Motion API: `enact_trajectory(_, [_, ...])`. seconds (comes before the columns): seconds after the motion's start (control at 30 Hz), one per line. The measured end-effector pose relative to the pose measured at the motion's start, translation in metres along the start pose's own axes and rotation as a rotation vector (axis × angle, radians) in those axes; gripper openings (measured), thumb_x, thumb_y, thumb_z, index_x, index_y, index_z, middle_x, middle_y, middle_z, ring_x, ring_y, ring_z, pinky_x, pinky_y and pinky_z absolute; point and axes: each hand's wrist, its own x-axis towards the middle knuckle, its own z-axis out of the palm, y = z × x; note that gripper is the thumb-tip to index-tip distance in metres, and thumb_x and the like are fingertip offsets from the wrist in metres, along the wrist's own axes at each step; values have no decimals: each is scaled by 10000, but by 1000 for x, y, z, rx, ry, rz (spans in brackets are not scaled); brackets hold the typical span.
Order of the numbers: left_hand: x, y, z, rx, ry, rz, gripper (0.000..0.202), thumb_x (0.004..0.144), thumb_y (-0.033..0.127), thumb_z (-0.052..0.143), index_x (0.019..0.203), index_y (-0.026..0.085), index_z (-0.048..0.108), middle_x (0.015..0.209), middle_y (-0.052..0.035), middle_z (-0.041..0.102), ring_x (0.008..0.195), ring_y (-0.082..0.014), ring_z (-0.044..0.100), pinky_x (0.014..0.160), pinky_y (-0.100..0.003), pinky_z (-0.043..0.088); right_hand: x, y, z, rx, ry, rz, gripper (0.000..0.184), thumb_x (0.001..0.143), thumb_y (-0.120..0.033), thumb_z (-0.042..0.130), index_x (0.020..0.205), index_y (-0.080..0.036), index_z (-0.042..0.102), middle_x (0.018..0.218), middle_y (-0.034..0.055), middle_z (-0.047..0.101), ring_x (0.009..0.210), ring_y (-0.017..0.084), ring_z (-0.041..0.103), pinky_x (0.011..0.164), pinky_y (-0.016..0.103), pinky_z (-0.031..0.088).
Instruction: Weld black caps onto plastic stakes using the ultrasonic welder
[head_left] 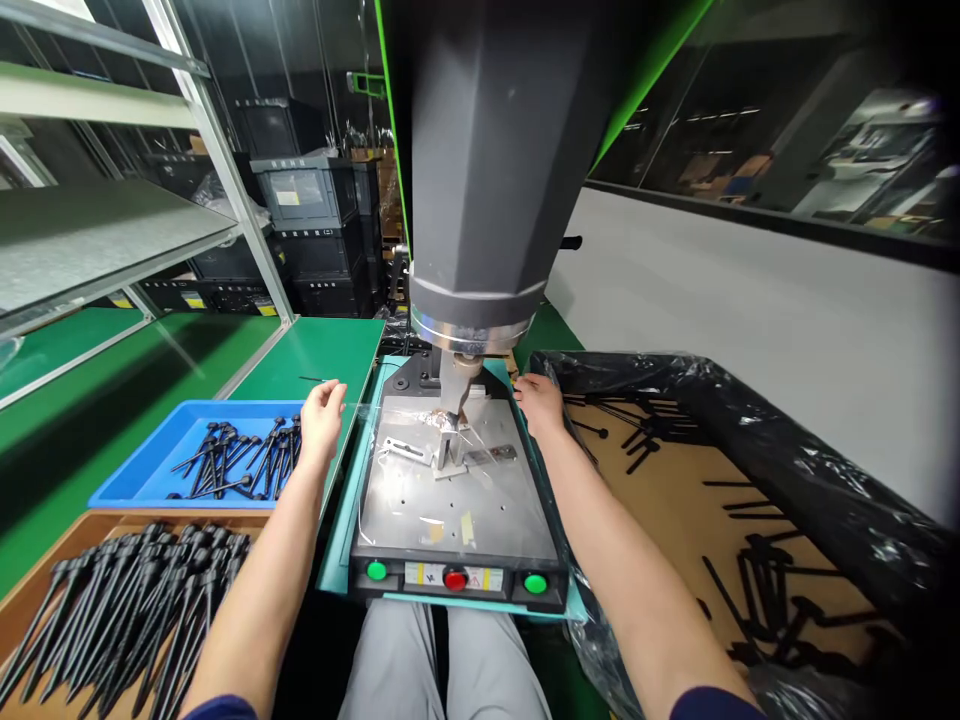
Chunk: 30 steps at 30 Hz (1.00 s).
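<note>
My left hand (pixel 324 415) is closed in a pinch left of the machine, above the green table. Near its fingertips shows a thin dark piece (pixel 312 379); I cannot tell whether it is held. My right hand (pixel 538 403) has its fingers curled together beside the metal plate's right edge; what they hold, if anything, is hidden. Between the hands, the press machine's horn (pixel 456 385) reaches down to a small metal fixture (pixel 448 455) on the metal plate (pixel 427 515). A faint clear strand or film runs from near my left hand towards the fixture.
Black stemmed parts lie in a blue tray (pixel 142 485) and a brown box (pixel 82 522) on the left. More parts lie in a plastic-lined carton (pixel 675 510) on the right. Green buttons (pixel 376 570) and a red button (pixel 455 579) line the machine's front. A shelf rack (pixel 225 170) stands left.
</note>
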Motion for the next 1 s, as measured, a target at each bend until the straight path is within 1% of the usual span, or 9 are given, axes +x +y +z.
enact_trajectory(0.1, [-66, -18, -23, -114, 71, -22, 390, 845, 425, 616, 1147, 181, 584, 1180, -121, 665, 1114, -231, 633, 895, -324, 536, -57, 14, -34, 52, 153, -43, 405, 791, -424, 603, 1114, -187, 543, 959, 52, 657, 753, 156, 637, 668, 273, 506])
enact_trajectory(0.17, [-116, -41, -41, -66, 128, -51, 363, 854, 424, 607, 1141, 203, 578, 1179, -110, 666, 1124, -233, 632, 924, -334, 532, -108, 33, -59, 93, 253, -129, 435, 768, -425, 641, 1116, -180, 546, 956, 62, 663, 783, 178, 646, 746, 327, 525])
enact_trajectory(0.23, [-165, -69, -59, 25, 177, -98, 362, 849, 428, 614, 1138, 213, 578, 1176, -111, 664, 1124, -239, 631, 959, -344, 517, -162, 59, -82, 47, 272, -154, 425, 778, -424, 656, 1110, -180, 554, 981, 86, 666, 868, 210, 653, 826, 377, 521])
enact_trajectory(0.33, [-226, -111, -80, 122, 135, -201, 382, 847, 410, 602, 1170, 211, 562, 1212, -135, 643, 1141, -246, 618, 993, -363, 493, -231, 104, -111, -120, 274, -100, 387, 814, -415, 613, 1112, -174, 562, 1002, 124, 659, 950, 246, 638, 912, 435, 493])
enact_trajectory(0.4, [-251, -134, -87, 201, 65, -265, 451, 810, 409, 646, 1203, 206, 562, 1238, -147, 629, 1155, -265, 607, 989, -382, 490, -261, 133, -123, -262, 260, -44, 417, 830, -431, 573, 1151, -165, 556, 1070, 159, 639, 962, 269, 625, 900, 461, 498])
enact_trajectory(0.5, [-262, -155, -87, 279, 0, -267, 583, 736, 417, 721, 1243, 176, 565, 1277, -163, 610, 1206, -304, 572, 1028, -429, 450, -282, 167, -130, -455, 231, -68, 538, 795, -488, 576, 1203, -139, 561, 1167, 196, 588, 1060, 324, 579, 869, 474, 514])
enact_trajectory(0.63, [-250, -160, -76, 353, -58, -213, 702, 683, 469, 754, 1273, 141, 562, 1325, -173, 581, 1252, -334, 531, 1090, -458, 381, -280, 191, -128, -520, 145, -122, 681, 782, -569, 573, 1295, -124, 521, 1226, 205, 556, 1114, 347, 550, 864, 476, 517])
enact_trajectory(0.77, [-240, -159, -71, 392, -80, -185, 713, 682, 546, 717, 1241, 122, 586, 1260, -171, 615, 1205, -347, 555, 1054, -458, 408, -272, 203, -126, -544, 153, -149, 705, 792, -623, 564, 1303, -138, 521, 1225, 197, 554, 1083, 347, 564, 869, 484, 509])
enact_trajectory(1.0, [-239, -165, -71, 411, -87, -191, 751, 671, 603, 685, 1222, 101, 595, 1241, -191, 612, 1178, -357, 564, 1025, -456, 422, -269, 211, -124, -515, 197, -163, 695, 789, -648, 577, 1268, -147, 545, 1197, 183, 566, 1115, 358, 542, 908, 501, 485])
